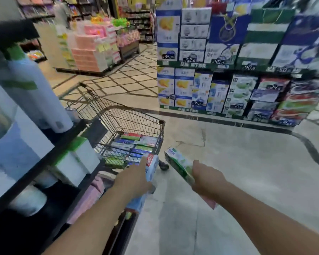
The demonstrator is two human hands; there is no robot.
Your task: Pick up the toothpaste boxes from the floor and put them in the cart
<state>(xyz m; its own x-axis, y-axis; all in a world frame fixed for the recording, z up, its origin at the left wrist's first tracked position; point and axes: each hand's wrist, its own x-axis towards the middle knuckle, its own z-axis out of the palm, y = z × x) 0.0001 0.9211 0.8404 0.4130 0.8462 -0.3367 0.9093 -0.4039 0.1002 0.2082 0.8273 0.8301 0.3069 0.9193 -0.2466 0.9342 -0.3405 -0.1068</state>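
From my feed I counted two hands: the left hand [134, 178] held one blue-and-white toothpaste box [150, 169], and the right hand [207, 178] held one green-and-white toothpaste box [179, 163]. There was one wire cart [118, 115]. Inside it I could make out roughly six or seven toothpaste boxes in the cart [134, 142], though motion blur kept me from fixing the exact number. One display rack [228, 65] showed two tiers of cartons.

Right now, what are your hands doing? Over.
Left hand grips blue-white box. Right hand grips green box. Cart ahead, path clear.
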